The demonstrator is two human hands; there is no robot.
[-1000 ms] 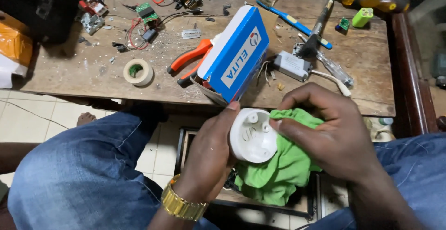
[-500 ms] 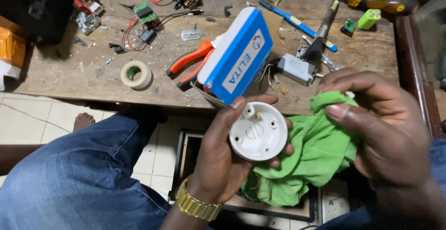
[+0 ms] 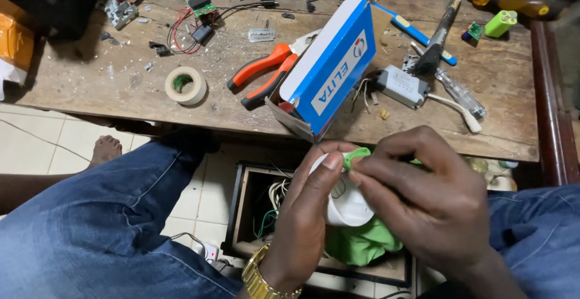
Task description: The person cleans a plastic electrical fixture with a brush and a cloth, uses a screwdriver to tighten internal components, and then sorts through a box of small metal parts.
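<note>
Fingers [image 3: 320, 172] of the left hand [image 3: 302, 226] grasp a white round housing [image 3: 347, 205].
Right hand [image 3: 429, 208] pinches green cloth [image 3: 362, 244] against it, lower centre, below the table [image 3: 121, 87].

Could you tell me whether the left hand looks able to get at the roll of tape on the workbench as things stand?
Probably not at once: the left hand is wrapped around the white round part, though the bench between it and the tape roll looks free.

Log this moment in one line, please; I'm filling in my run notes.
left hand: holds white round part | right hand: presses green cloth on it | behind: blue-and-white box, pliers, tape roll on bench
</note>
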